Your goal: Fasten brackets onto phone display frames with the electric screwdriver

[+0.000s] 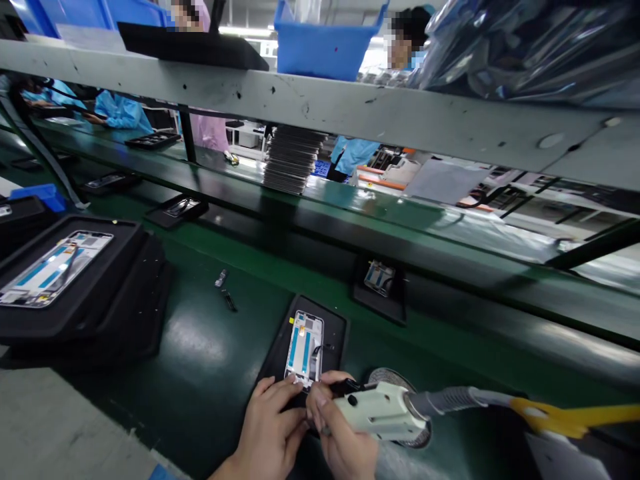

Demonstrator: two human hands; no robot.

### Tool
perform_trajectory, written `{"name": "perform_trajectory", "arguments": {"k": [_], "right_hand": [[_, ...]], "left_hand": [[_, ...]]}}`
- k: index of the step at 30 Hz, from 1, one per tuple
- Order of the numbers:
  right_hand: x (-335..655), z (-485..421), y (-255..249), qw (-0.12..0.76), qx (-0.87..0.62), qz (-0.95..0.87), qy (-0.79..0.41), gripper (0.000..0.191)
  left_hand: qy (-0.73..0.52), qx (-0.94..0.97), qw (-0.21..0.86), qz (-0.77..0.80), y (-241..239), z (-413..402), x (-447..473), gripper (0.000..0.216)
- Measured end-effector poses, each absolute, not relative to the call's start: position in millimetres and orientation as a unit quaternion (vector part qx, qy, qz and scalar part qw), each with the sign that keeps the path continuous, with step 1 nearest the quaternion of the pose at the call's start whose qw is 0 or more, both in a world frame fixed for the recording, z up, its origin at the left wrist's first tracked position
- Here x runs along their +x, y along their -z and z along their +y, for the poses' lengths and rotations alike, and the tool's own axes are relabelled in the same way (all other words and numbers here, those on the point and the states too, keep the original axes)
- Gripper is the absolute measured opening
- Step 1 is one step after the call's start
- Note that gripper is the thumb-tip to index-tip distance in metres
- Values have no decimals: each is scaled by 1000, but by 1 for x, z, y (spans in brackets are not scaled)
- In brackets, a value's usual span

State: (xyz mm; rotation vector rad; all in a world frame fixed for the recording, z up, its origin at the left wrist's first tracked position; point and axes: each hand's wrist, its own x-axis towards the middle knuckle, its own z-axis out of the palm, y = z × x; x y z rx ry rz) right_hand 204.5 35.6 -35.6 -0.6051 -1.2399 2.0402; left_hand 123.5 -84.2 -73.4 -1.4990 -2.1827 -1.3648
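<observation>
A white phone frame (pixel 304 347) with blue strips and a dark ribbon cable lies in a black tray (pixel 336 327) on the green bench. My left hand (pixel 273 423) presses its fingertips on the near end of the frame, its thumb close to my other hand. In my right hand (pixel 340 427) is a cream electric screwdriver (pixel 383 410) with a black lever and a grey ribbed cable sleeve. It lies nearly level, its front end among my fingers. The tip is hidden by the fingers.
Stacked black trays (pixel 115 293) stand left, a phone frame (pixel 57 270) on top. Two small parts (pixel 221 277) lie mid-bench. A round object (pixel 393 377) sits behind the screwdriver. Another tray (pixel 395 300) is further back. A grey shelf (pixel 320 110) crosses above. Co-workers are beyond.
</observation>
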Motion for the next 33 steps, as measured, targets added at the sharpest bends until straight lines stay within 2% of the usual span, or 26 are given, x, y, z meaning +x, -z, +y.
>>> {"name": "perform_trajectory", "arguments": {"k": [8, 12, 19, 30, 33], "right_hand": [[196, 33, 20, 374, -224, -482, -760, 42], [195, 26, 22, 386, -186, -488, -761, 33], [196, 25, 32, 390, -167, -506, -751, 23], [202, 32, 22, 393, -195, -516, -736, 30], [207, 45, 6, 416, -221, -509, -720, 30]], "left_hand": [[408, -539, 85, -732, 64, -90, 113, 39], [406, -543, 79, -731, 67, -90, 114, 45], [419, -527, 67, -736, 68, -89, 119, 41], [367, -558, 81, -740, 61, -90, 116, 37], [302, -587, 89, -746, 57, -92, 122, 53]]}}
